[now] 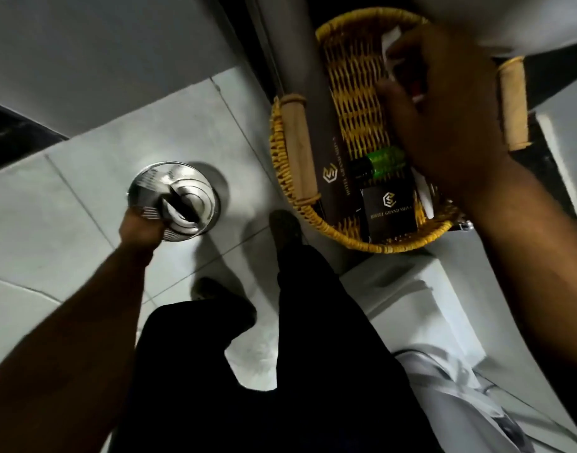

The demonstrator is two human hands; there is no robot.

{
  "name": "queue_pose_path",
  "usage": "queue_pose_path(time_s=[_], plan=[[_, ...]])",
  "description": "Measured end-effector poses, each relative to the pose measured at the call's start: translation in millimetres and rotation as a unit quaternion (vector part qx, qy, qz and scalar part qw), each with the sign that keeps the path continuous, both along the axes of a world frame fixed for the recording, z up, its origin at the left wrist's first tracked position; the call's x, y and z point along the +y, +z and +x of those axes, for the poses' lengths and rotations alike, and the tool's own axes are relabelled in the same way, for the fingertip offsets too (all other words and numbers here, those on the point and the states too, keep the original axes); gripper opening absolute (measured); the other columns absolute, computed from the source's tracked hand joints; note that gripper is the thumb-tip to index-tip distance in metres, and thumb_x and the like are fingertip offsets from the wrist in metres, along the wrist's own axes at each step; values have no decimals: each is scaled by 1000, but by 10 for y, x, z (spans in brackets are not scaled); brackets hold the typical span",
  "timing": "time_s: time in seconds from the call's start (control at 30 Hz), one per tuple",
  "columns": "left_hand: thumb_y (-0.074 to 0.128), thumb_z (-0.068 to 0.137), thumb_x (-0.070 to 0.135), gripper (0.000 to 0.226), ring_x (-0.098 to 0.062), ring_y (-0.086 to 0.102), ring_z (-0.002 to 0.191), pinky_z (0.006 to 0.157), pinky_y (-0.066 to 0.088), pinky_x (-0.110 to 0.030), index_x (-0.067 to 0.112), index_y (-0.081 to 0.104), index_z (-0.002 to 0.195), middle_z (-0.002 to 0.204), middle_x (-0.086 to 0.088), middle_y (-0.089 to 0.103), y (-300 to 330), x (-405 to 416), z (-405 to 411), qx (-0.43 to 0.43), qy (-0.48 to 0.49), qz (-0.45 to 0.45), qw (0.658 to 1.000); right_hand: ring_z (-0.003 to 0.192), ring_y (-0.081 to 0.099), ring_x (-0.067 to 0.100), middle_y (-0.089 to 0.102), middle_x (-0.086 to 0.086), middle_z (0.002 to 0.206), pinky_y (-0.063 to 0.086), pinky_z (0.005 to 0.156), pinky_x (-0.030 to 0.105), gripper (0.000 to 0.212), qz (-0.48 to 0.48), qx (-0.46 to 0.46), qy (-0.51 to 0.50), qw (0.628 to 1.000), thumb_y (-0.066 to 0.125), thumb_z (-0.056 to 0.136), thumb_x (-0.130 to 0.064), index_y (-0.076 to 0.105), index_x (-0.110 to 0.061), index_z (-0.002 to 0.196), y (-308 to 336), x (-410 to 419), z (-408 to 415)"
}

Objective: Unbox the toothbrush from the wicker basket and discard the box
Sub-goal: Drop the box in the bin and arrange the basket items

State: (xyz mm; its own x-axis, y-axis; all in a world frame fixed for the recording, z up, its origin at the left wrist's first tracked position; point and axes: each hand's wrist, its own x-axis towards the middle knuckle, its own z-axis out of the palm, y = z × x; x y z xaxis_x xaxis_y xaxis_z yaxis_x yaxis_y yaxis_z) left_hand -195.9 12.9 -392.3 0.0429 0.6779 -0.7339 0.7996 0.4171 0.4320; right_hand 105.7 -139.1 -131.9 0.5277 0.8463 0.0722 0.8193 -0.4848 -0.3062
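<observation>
The yellow wicker basket [346, 237] sits at the upper right on a pale ledge. My right hand [440, 106] reaches into it, fingers curled around a thin white object [389, 44] that is blurred and mostly hidden. A long dark box [328, 152] with a gold logo lies along the basket's left side. Down at the left stands a round steel bin [189, 181] on the floor. My left hand [140, 228] grips the near edge of its lid. A dark narrow shape [182, 204] shows at the tilted lid; I cannot tell whether it is a box.
In the basket also lie a small black box [391, 210] with gold print and a green bottle [383, 163]. Two wooden handles [297, 148] flank the basket. Grey floor tiles [84, 191] surround the bin. My dark trouser legs and feet [285, 227] stand between bin and ledge.
</observation>
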Motion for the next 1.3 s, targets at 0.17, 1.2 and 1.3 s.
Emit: queue_pose_path(time_s=[0.17,1.2,1.3], plan=[[72,69,21,38,-23,73,99,86,59,-32,6,69,104,113,-19,73,826,-64,56,-78,77,-5,994,94,62,30,68,11,97,47,91,49,25,-74,20,-38,996,64,84,-31,62,-9,98,281,-93,-29],[53,91,14,26,-33,65,104,87,54,-40,12,68,111,110,-15,69,3332,-741,2182,-93,-548,261,789,80,60,31,59,12,81,38,51,13,22,-70,238,-179,952,42,96,-6,57,10,102,782,-659,-281],[52,91,14,24,-32,65,104,88,54,-42,11,70,106,108,-15,70,3243,-732,2310,-83,-564,250,783,92,60,40,65,25,94,48,73,37,26,-86,272,-175,942,39,95,-5,59,12,96,707,-637,-321]])
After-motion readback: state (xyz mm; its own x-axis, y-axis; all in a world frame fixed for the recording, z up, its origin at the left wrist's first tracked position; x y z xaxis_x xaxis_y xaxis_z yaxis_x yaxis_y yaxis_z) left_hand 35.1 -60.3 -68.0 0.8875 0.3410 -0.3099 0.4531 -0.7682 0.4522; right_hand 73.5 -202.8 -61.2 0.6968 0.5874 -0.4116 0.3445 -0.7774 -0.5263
